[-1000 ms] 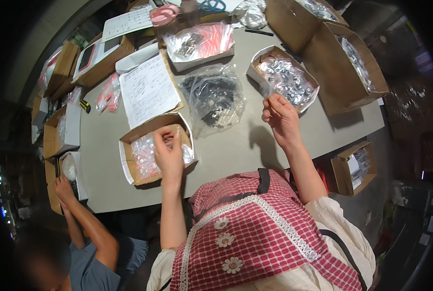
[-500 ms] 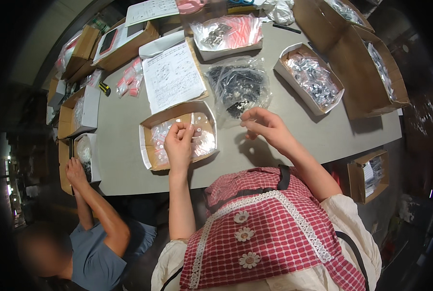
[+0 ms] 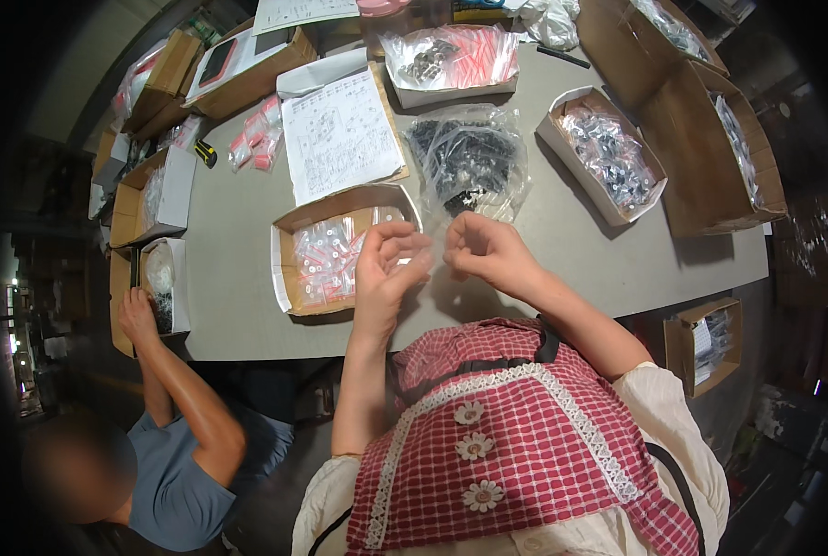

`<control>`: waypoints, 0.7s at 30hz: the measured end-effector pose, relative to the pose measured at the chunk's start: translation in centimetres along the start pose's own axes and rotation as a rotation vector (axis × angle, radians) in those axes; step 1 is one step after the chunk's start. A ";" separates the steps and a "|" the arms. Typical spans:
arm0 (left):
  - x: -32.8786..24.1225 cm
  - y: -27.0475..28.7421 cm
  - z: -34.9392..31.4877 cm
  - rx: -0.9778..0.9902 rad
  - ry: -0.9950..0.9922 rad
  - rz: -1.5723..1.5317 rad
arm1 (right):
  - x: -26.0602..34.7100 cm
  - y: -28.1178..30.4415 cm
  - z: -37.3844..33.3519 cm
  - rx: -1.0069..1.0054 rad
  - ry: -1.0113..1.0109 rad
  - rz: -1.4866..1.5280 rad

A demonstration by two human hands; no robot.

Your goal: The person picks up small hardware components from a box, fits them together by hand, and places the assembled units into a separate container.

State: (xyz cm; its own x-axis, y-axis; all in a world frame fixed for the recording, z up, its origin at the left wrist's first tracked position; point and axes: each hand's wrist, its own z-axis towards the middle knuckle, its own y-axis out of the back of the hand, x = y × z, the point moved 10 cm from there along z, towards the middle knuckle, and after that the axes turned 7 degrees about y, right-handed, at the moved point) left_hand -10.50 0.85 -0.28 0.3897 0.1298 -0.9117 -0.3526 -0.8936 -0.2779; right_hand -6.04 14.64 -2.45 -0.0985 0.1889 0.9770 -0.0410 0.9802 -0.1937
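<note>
My left hand (image 3: 388, 267) is raised at the right side of a white cardboard box (image 3: 282, 278), its fingers curled toward the thumb. Facing it, my right hand (image 3: 490, 252) has its fingers bent in a pinch. A faint, see-through blur lies between the fingertips; what it is, I cannot make out. Small clear bags with red strips (image 3: 326, 259) fill the box, with pale round parts inside them. Just beyond my right hand lies a large clear plastic bag (image 3: 469, 162) of black parts, with small pale pieces at its near end.
A printed drawing sheet (image 3: 340, 139) lies behind the box. Further boxes hold bagged parts: a white one (image 3: 548, 139) at right, another (image 3: 455, 97) at the back. A yellow-black cutter (image 3: 206, 154) lies at left. A co-worker's hand (image 3: 138, 315) reaches into a left box.
My left hand has moved right, out from over the box of small bags. My right hand has come slightly left and nearer, so the two hands are now close together.
</note>
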 end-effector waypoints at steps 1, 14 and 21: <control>0.3 -0.1 0.2 0.010 0.007 0.012 | 0.0 0.0 -0.2 -0.004 -0.006 0.019; -2.5 -1.5 -0.9 -0.148 -0.378 0.660 | 1.8 1.2 -1.4 -0.010 -0.016 -0.242; 0.8 -3.6 -0.4 0.224 0.033 0.480 | 1.1 0.3 -1.6 0.110 0.069 -0.118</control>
State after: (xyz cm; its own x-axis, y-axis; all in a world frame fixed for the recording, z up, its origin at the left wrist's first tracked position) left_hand -8.52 3.99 0.09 0.1651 -0.2885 -0.9431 -0.6700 -0.7346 0.1074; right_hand -4.61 15.20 -1.30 -0.0183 0.0799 0.9966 -0.1570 0.9842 -0.0818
